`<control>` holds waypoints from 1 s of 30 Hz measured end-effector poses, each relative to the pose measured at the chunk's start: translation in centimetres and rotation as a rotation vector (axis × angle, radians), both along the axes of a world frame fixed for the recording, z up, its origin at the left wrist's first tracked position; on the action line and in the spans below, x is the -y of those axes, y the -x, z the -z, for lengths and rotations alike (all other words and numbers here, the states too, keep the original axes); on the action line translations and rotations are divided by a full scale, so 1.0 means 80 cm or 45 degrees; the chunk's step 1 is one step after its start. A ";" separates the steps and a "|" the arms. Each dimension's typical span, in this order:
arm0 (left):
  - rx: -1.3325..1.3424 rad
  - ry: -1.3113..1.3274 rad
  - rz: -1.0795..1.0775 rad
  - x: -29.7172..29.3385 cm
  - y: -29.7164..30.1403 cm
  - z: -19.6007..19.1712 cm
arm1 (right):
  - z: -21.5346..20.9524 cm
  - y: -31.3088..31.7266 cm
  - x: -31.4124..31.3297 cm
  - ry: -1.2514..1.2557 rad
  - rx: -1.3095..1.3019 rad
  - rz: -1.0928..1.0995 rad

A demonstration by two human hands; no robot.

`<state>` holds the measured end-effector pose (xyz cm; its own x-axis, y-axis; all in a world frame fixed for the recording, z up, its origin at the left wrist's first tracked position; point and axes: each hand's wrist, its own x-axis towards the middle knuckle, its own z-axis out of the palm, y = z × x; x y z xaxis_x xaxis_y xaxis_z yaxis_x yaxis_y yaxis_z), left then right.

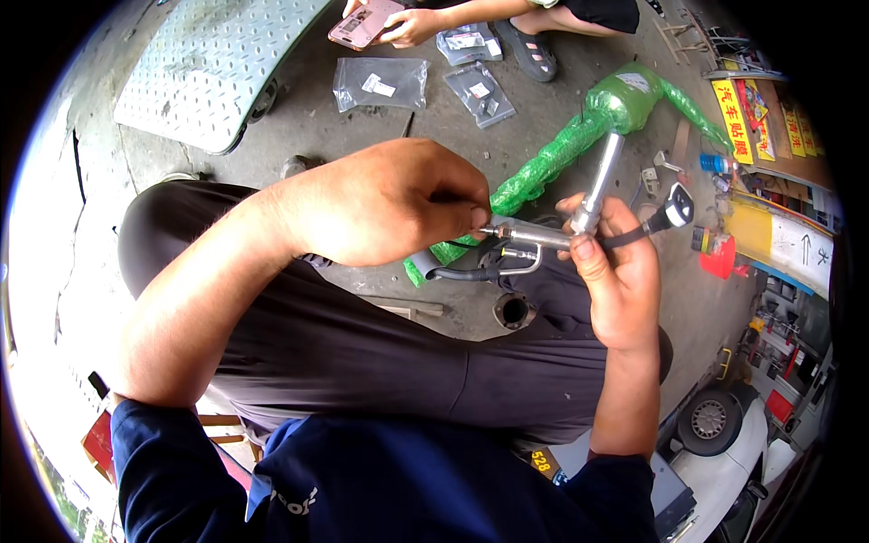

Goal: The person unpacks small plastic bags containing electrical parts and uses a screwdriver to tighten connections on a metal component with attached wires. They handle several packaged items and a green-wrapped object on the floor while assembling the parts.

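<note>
My left hand (389,204) is closed, thumb and fingertips pinching the narrow tip of a silver metal rod-like piece (534,235). My right hand (620,271) wraps round the other end of that piece. From between its fingers a shiny silver cylinder (602,176) with a collar sticks up and away. A black-and-chrome tool end (673,208), shaped like a ratchet head, projects past the right side of this hand; how these parts join is hidden by the fingers. Just below the rod hang a bent silver tube (534,261) and a black hose (462,273).
A long part wrapped in green bubble film (625,100) lies on the floor ahead. Clear plastic bags (382,83) lie near a crouching person holding a pink phone (364,24). A metal tread plate (217,68) stands far left; a flanged pipe end (514,311) sits beyond my legs.
</note>
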<state>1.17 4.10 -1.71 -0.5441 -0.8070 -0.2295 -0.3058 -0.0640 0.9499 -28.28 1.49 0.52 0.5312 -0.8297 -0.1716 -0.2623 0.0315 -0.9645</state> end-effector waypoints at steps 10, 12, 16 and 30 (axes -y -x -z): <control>-0.029 -0.020 -0.013 -0.004 0.007 -0.004 | 0.003 -0.001 -0.003 0.049 -0.029 -0.028; -0.002 0.008 -0.050 -0.006 0.007 -0.007 | 0.002 -0.003 -0.002 0.043 -0.030 -0.037; 0.031 0.021 -0.081 -0.006 0.011 -0.006 | 0.002 -0.002 -0.004 0.009 -0.047 -0.015; 0.078 -0.010 -0.002 -0.008 0.017 0.004 | 0.003 0.003 0.000 -0.097 -0.165 0.005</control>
